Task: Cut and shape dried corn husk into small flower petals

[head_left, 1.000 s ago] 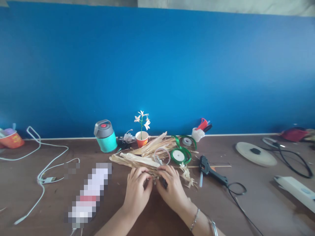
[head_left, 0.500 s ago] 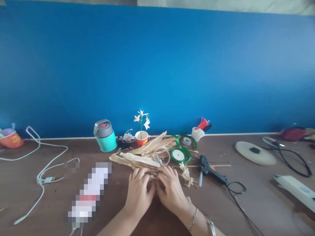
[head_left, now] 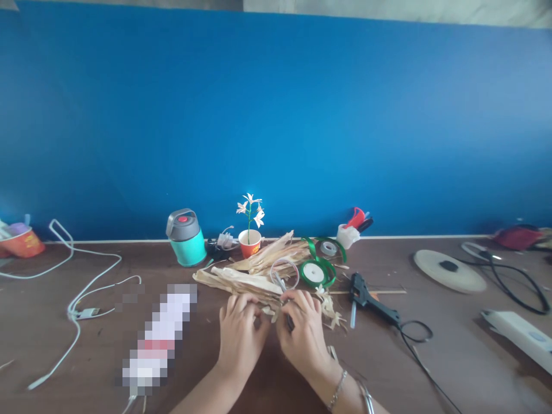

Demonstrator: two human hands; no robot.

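My left hand (head_left: 240, 332) and my right hand (head_left: 302, 330) rest side by side on the brown table (head_left: 452, 356), fingers curled. Together they pinch a small piece of dried corn husk (head_left: 272, 313) between their fingertips. Just beyond them lies a pile of dried corn husks (head_left: 254, 271). A small clear ring (head_left: 284, 273) sits on the pile. A spool of green ribbon (head_left: 317, 272) lies to the right of the husks, and a few small husk flowers (head_left: 331, 310) lie by my right hand.
A black glue gun (head_left: 371, 303) with its cord lies at the right. At the back stand a teal jar (head_left: 185, 237), an orange cup with a husk flower (head_left: 250, 232) and a white cup of tools (head_left: 351, 230). White cables (head_left: 81, 287) trail at the left. A round white disc (head_left: 449, 270) lies far right.
Both hands shifted slightly and drew a little apart while still working the small husk piece. Nothing else on the table moved.
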